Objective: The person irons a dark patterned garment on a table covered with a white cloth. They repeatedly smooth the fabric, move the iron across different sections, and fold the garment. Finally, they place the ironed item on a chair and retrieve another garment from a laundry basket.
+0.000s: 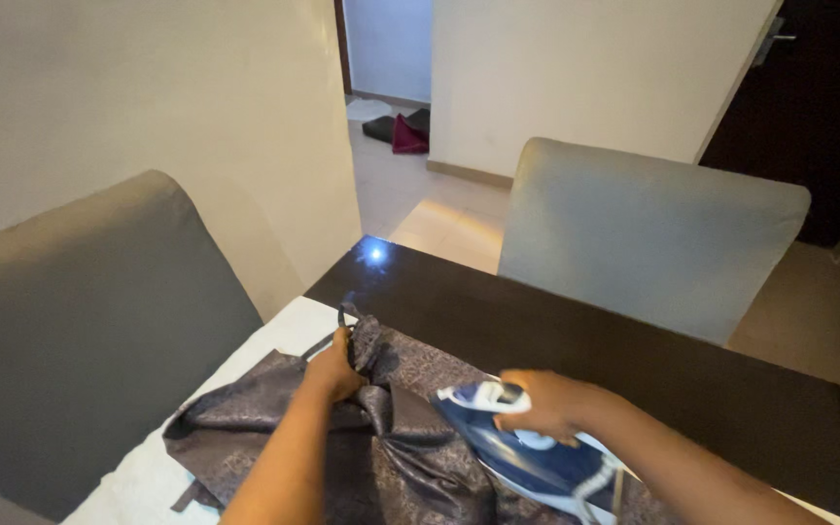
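My left hand [334, 367] pinches a bunched fold of the shiny grey patterned cloth [391, 437] lying on the white sheet [148, 476] over the dark table [634, 369]. My right hand [546, 403] is closed around the blue and white iron [522, 457]. I should pull the cloth flat and keep my fingers away from the iron.

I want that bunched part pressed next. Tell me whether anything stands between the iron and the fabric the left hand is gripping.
Nothing visible does. The iron, held by the right hand, sits beside the bunched fabric that the left hand grips.
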